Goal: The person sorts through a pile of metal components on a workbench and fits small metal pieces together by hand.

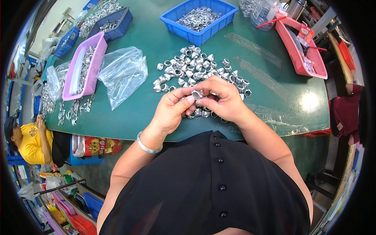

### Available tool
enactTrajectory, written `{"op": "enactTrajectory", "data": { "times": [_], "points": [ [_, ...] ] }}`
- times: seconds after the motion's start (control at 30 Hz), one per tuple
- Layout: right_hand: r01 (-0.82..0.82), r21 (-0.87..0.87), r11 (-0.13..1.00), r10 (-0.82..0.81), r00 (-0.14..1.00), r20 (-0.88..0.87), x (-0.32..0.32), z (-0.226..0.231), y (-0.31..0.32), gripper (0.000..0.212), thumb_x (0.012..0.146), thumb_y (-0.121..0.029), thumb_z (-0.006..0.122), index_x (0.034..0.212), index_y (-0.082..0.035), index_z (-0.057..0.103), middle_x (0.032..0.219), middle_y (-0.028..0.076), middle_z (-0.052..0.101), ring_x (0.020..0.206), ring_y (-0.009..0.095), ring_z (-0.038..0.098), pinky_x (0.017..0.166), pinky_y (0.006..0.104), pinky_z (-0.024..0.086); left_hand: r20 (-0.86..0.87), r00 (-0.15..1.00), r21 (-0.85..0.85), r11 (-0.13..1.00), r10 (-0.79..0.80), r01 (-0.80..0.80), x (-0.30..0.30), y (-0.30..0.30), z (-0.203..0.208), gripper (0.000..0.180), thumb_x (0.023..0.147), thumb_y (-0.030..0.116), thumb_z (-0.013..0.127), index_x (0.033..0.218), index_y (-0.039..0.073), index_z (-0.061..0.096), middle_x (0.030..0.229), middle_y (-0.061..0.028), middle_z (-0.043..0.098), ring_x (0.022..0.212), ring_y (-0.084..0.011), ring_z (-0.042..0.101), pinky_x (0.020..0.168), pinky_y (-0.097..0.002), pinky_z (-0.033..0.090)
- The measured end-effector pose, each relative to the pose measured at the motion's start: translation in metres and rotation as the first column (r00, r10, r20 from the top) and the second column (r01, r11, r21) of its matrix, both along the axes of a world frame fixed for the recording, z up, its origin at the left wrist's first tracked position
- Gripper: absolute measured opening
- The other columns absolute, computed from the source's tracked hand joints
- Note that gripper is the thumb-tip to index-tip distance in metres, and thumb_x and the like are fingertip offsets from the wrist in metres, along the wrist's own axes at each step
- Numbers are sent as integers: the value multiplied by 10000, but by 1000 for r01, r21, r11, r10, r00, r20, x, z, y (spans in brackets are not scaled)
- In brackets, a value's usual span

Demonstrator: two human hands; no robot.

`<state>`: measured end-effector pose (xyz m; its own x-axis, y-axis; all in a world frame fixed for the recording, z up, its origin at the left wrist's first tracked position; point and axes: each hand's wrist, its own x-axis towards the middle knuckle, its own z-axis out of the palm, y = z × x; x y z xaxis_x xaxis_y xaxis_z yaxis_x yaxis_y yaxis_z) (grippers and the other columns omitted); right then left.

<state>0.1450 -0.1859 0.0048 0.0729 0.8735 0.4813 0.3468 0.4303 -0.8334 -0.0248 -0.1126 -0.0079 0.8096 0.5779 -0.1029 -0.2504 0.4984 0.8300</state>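
My left hand (169, 109), with a pale bangle at its wrist, pinches a small silvery metal ring-shaped fitting (197, 94) between thumb and fingers. From the other side, the closed fingers of my right hand (226, 98) hold the same fitting, index fingertip above and thumb below. The fitting's round opening faces up toward me. Just beyond and partly under both hands spreads a loose pile of similar metal fittings (190, 67) on the green table (156, 127). My fingers hide some of the nearest pieces.
Past the pile stands a blue bin (199, 37) of small metal parts. To the left are a clear plastic bag (124, 72) and a purple basket (66, 84) with parts. A pink basket (291, 51) stands far right. A person in yellow (35, 143) is at the left.
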Motion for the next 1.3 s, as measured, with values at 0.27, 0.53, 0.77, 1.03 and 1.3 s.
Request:
{"op": "enactTrajectory", "data": {
  "times": [0.27, 0.53, 0.77, 1.03, 1.3],
  "points": [
    [5, -18, 1000, -5, 1000, 0, 1, 1, 0, 296, 688, -6, 696, 970, -75, 637, 737, 24, 521, 639, 94, 518, 550, 225, 421, 2, 1000, -12, 1000, -2, 2, 1, 0, 1, 220, 871, 67, 549, 1088, 49, 582, 890, -19, 599, 693, -79, 521, 571, -194, 413],
    [-17, -13, 1000, 17, 1000, -14, 1, -1, 0, 276, 697, -10, 691, 958, -77, 630, 750, 12, 524, 655, 90, 520, 556, 223, 423, -62, 998, 48, 999, 0, 3, -2, 0, 5, 293, 887, 114, 537, 1165, 25, 514, 951, -33, 580, 719, -75, 514, 612, -190, 419],
    [-327, -249, 912, -37, 540, -841, 13, 5, 3, 211, 783, -7, 546, 976, -17, 460, 928, 99, 556, 690, 139, 570, 536, 239, 479, 215, 975, -321, 939, -56, 125, -6, 9, 10, 432, 911, 197, 423, 1266, -42, 364, 1120, -178, 528, 995, -233, 543, 875, -329, 451],
    [-13, -397, 918, -137, 928, -347, 11, -8, 3, 186, 826, 16, 492, 1007, -13, 523, 986, 64, 542, 834, 129, 555, 686, 221, 454, 171, 984, -308, 945, -56, 108, -9, 7, 18, 493, 805, -29, 358, 1290, -96, 301, 1253, -276, 404, 1177, -343, 440, 1014, -360, 371],
    [126, -35, 991, -116, 970, 214, 3, -4, 3, 221, 686, 99, 534, 878, -10, 545, 919, 116, 555, 880, 291, 567, 743, 330, 459, 203, 974, -268, 952, -97, 150, -12, 7, 13, 450, 843, -56, 412, 1284, -90, 331, 1186, -242, 484, 1098, -287, 525, 936, -307, 455]
  ]
}}
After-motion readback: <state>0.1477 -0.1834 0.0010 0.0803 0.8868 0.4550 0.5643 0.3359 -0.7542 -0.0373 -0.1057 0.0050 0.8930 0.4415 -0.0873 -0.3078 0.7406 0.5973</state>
